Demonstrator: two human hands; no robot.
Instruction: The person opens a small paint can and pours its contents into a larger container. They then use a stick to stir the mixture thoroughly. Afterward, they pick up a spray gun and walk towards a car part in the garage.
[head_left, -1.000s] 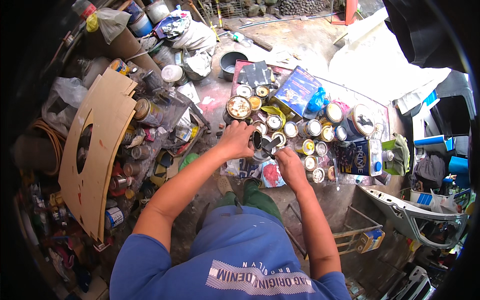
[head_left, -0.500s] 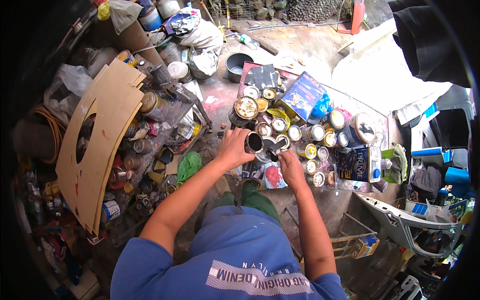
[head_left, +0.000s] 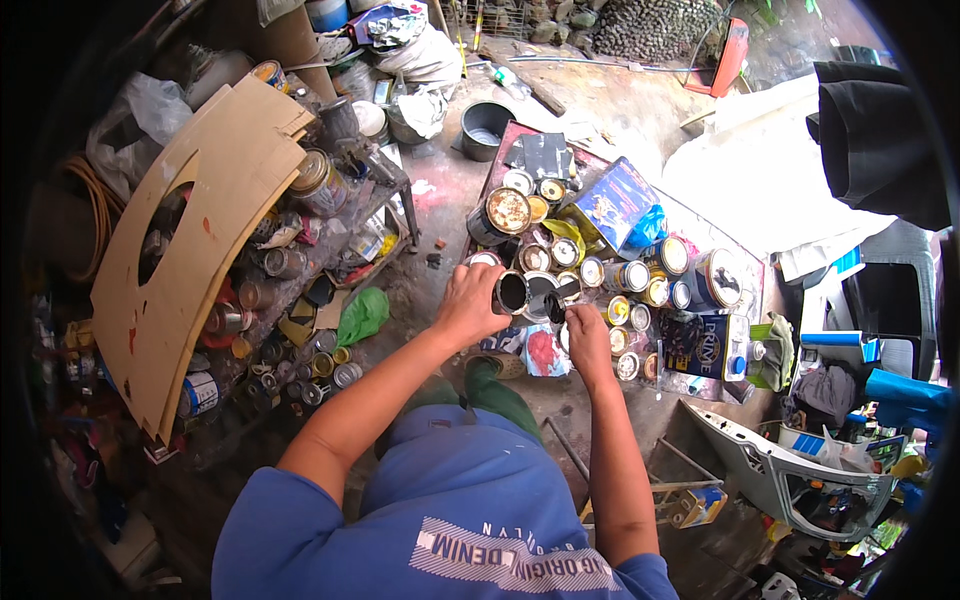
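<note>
My left hand (head_left: 470, 298) is closed round a small can (head_left: 510, 292) with a dark, paint-coated inside, held tipped with its opening toward the right. Just right of it is a wider grey container (head_left: 540, 298), partly hidden by what I hold. My right hand (head_left: 585, 330) grips a dark flat tool (head_left: 562, 300), like a scraper, coated in black at its end, over that container's right side. Lidded paint tins (head_left: 506, 210) of several sizes crowd round both hands, and a red-stained paper (head_left: 545, 350) lies below them.
Leaning boards (head_left: 190, 260) and piled tins fill the left. A low table (head_left: 510, 135) bears the tins, a blue square can (head_left: 615, 200) and a rag (head_left: 775, 350). Behind are a black bucket (head_left: 483, 130) and white sheeting (head_left: 750, 170); a car panel (head_left: 760, 465) lies lower right.
The can in my left hand shows more of its dark opening. The tool in my right hand has shifted slightly down and right. The whole view has shifted a little as my head moved.
</note>
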